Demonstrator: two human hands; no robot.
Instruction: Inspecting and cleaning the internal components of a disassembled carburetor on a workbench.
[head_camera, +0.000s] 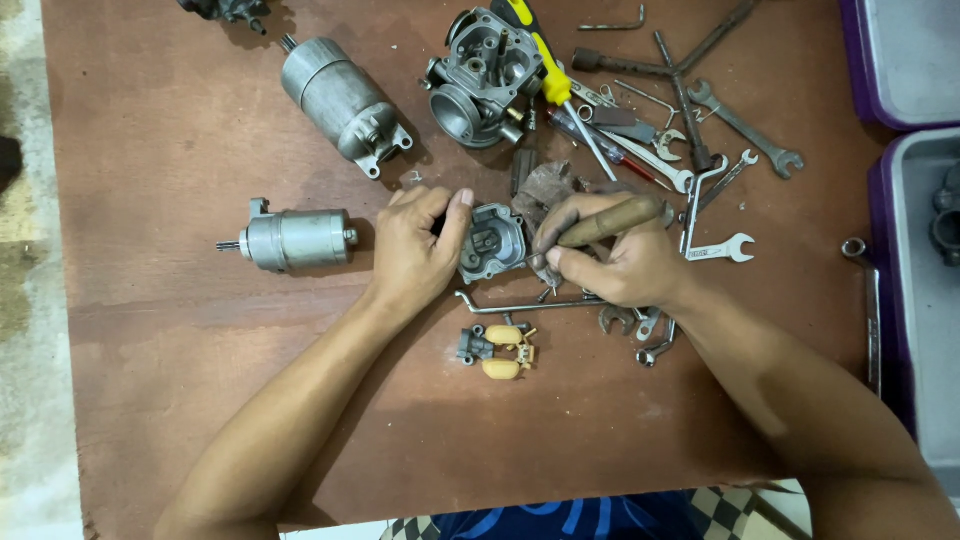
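From the head view, my left hand (418, 252) gripped the float bowl (492, 242), thumb on its upper rim, fingers curled round its left side. The bowl was a small grey cast-metal cup, open side up, dark recesses inside, lying at the middle of the brown table (180, 380). My right hand (612, 262) was clamped on a wooden-handled tool (608, 222), its tip at the bowl's right edge. Just below lay a yellow float (500, 350). Above sat the carburettor body (482, 78); left, two starter motors (295, 240); right, scattered spanners (745, 128).
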